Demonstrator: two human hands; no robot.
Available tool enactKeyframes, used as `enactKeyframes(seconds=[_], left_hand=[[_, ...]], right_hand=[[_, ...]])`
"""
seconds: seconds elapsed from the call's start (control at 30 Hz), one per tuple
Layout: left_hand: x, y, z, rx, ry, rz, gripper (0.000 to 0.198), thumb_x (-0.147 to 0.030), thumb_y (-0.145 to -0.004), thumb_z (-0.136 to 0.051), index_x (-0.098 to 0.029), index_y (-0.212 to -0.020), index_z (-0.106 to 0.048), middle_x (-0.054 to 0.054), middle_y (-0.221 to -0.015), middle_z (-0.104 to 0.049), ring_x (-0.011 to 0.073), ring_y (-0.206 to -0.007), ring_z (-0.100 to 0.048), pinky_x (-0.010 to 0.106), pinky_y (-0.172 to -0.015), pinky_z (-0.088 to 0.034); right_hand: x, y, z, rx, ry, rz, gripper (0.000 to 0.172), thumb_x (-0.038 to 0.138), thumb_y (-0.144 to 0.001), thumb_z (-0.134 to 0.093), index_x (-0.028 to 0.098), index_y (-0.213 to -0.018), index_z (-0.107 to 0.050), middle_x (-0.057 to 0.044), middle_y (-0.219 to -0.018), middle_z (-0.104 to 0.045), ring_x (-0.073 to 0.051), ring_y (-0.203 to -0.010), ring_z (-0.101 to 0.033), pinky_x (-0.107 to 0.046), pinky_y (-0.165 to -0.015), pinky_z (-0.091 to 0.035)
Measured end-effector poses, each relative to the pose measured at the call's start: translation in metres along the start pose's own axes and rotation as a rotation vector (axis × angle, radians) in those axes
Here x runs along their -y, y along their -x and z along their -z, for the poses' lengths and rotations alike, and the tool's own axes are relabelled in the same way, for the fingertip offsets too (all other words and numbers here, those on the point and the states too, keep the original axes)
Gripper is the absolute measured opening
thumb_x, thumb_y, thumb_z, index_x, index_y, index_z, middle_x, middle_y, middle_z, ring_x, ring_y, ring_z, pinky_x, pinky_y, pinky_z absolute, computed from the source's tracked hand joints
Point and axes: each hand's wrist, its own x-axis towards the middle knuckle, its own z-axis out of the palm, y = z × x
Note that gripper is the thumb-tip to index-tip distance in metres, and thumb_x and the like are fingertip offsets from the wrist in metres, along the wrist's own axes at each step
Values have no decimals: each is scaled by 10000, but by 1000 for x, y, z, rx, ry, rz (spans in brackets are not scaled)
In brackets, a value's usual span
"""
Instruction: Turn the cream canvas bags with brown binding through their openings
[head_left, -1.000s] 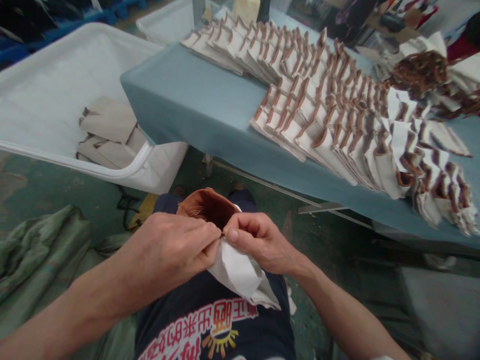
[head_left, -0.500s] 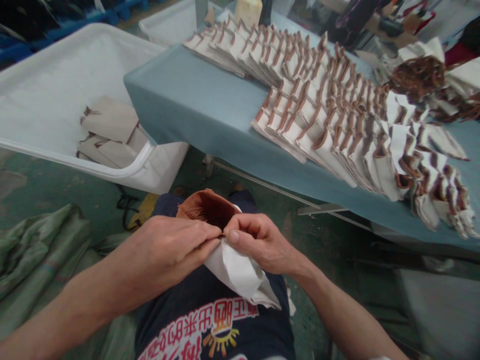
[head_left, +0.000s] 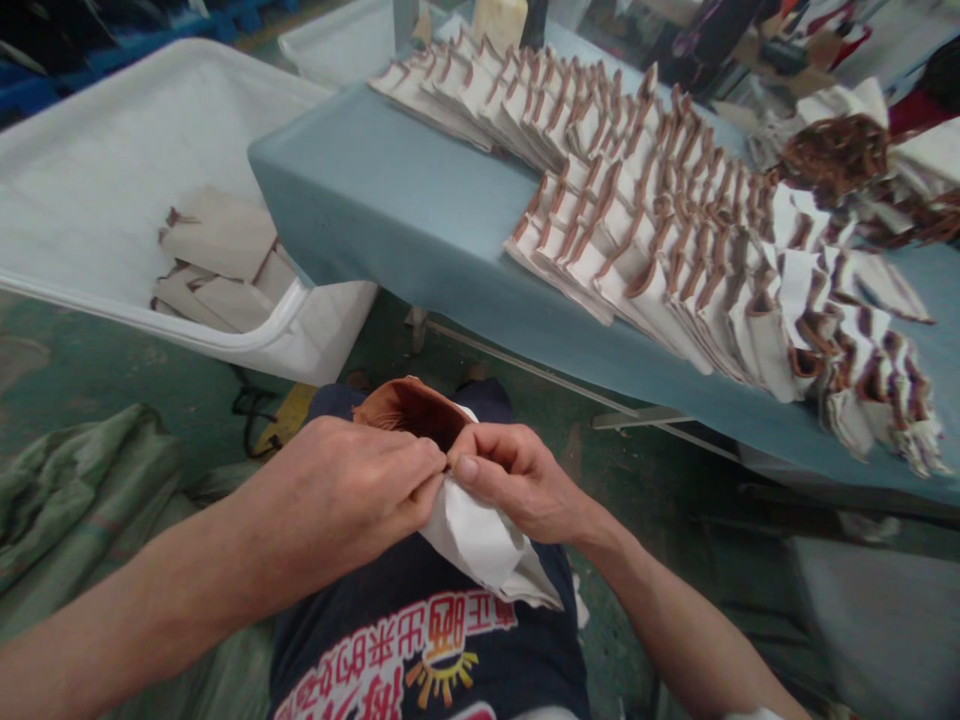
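A white fabric piece with a brown lining (head_left: 480, 540) rests over my lap, its brown mouth gaping away from me and its pale end hanging to the right. My left hand (head_left: 367, 485) is closed, pinching the rim of this piece from the left. Right against it, my right hand (head_left: 517, 480) pinches the same rim between thumb and forefinger. The fingertips of both hands nearly touch, and they hide the exact spot they grip. Below lies the dark apron (head_left: 427, 630) with red and white lettering and a yellow sun.
Ahead stands a blue-covered table (head_left: 360, 190) bearing overlapping rows of similar white-and-brown pieces (head_left: 645, 240). At the left, a white plastic tub (head_left: 82, 180) contains several flat beige pieces (head_left: 221, 240). Green sacking (head_left: 82, 490) lies on the floor at lower left.
My left hand has rolled slightly, its fingers curling tighter at the rim. The right hand and the fabric piece stay almost where they were.
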Motion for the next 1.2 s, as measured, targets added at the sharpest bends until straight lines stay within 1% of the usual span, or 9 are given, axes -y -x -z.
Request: enactKeyframes(seconds=[0.13,0.3,0.47,0.57,0.73,0.83,0.93,1.07,1.2], left_hand=[[-1,-5,-1,-52,-56,-59,330,-90,-962,-455,-219,-673,-548,-49,-563,-595,121,-466,-552,307,-498,-342],[4,2,-2,-100,-72,-32,287,-109,-929,-497,-217,-673,-568,-51,-563,-600,116,-476,-553,286,-516,-357],[8,9,-4,-108,-63,41,274,-126,-907,-509,-207,-664,-604,-33,-568,-634,118,-469,-593,267,-505,-391],[5,12,-7,-127,59,122,243,-142,-893,-523,-210,-675,-607,-47,-558,-618,100,-454,-571,245,-492,-395],[-2,19,-11,-187,201,156,204,-141,-919,-536,-224,-750,-614,-57,-598,-652,92,-485,-600,226,-513,-428],[-3,25,-10,-162,190,165,126,-162,-940,-576,-214,-864,-662,-52,-683,-714,105,-551,-670,227,-566,-472],[-4,28,-9,-133,152,161,104,-172,-966,-581,-213,-929,-669,-51,-729,-731,112,-573,-684,236,-585,-488],[-4,28,-12,-187,-34,53,162,-115,-999,-546,-235,-939,-635,-43,-722,-741,137,-586,-711,255,-591,-524],[3,34,-19,-271,-205,-140,189,-63,-1008,-608,-222,-1100,-651,4,-834,-831,167,-697,-791,274,-682,-613]], right_hand=[[-5,-1,-1,8,1,-19,588,736,-887,-776,199,-778,-562,111,-578,-371,-52,-486,-255,-207,-434,-198],[-9,-2,1,20,80,5,559,708,-909,-762,195,-786,-577,102,-586,-379,-62,-509,-266,-214,-454,-203],[-9,-3,1,24,221,70,474,613,-973,-723,188,-805,-593,82,-616,-419,-73,-535,-303,-216,-471,-231],[-9,-2,1,19,284,124,428,564,-1004,-697,187,-821,-615,76,-622,-434,-78,-548,-330,-218,-492,-247],[-11,-2,1,26,286,123,418,561,-972,-744,191,-818,-626,71,-628,-457,-86,-564,-352,-222,-506,-258],[-10,-3,0,46,263,106,437,581,-966,-749,192,-812,-623,71,-623,-451,-87,-562,-346,-219,-499,-254],[-6,-4,-1,86,278,112,456,591,-974,-742,188,-798,-618,70,-625,-446,-84,-569,-348,-216,-502,-253],[-4,-5,-2,82,215,95,465,600,-954,-767,185,-807,-618,79,-624,-442,-75,-547,-335,-215,-488,-245],[-4,-3,-5,81,43,20,519,644,-894,-817,190,-791,-586,95,-623,-404,-66,-533,-294,-221,-472,-230]])
